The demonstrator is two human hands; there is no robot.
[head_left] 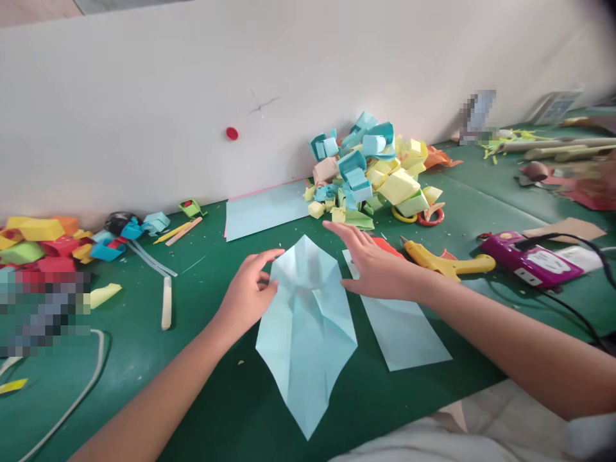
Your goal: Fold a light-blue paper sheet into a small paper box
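Note:
A creased light-blue sheet of paper lies on the green table, pointed at its near and far ends. My left hand is at its upper left edge, thumb and fingers apart, the thumb close to the paper. On the other side, my right hand hovers by the upper right edge with fingers stretched out, holding nothing. Whether either hand touches the paper I cannot tell. Under the right hand and forearm lies a flat light-blue paper strip, partly hidden.
A heap of folded paper pieces stands against the white wall, beside scissors and a flat blue sheet. At right are a yellow glue gun and a purple power strip with cables. Colourful paper pieces lie left.

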